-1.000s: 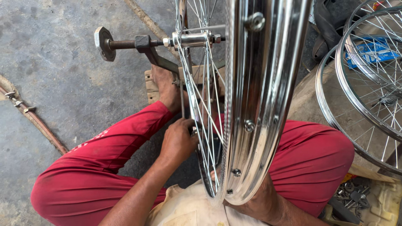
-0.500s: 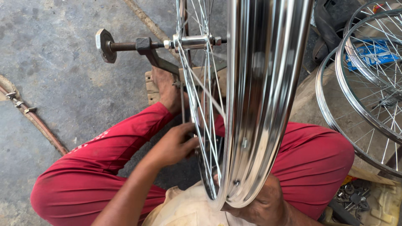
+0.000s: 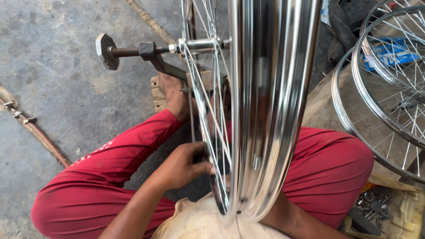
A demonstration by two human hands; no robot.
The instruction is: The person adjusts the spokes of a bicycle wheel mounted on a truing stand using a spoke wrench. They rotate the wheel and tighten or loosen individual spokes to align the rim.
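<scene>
From the head camera I look straight down the edge of a chrome bicycle wheel [image 3: 270, 110] that stands upright in front of me, its rim running from the far top of the picture down to my lap. Its hub [image 3: 201, 45] sits at the far end on a threaded axle bolt [image 3: 126, 51] clamped in a dark stand arm [image 3: 166, 66], so the wheel's axle lies left to right and the rim's plane runs near to far.

My left hand [image 3: 186, 166] is on the left side of the wheel, low and near. Its grip is narrow: the fingertips [image 3: 208, 168] pinch in among the spokes [image 3: 212, 115] just inside the rim, though I cannot tell whether they close on a single spoke or a nipple. The spokes lie immediately right of that hand, slanting from the hub down toward the near rim.

My right hand is hidden behind the rim; only the forearm [image 3: 301, 219] shows below it, so I cannot tell its grip. The left hand is plainly the one on the spokes.

Red trousers [image 3: 119, 172] cover both folded legs either side of the wheel, and a bare foot [image 3: 172, 95] rests on a wooden block [image 3: 157, 95] beneath the stand. Far right, other spoked wheels [image 3: 389, 88] lean together, above small metal parts [image 3: 376, 206] on the concrete floor [image 3: 53, 79].
</scene>
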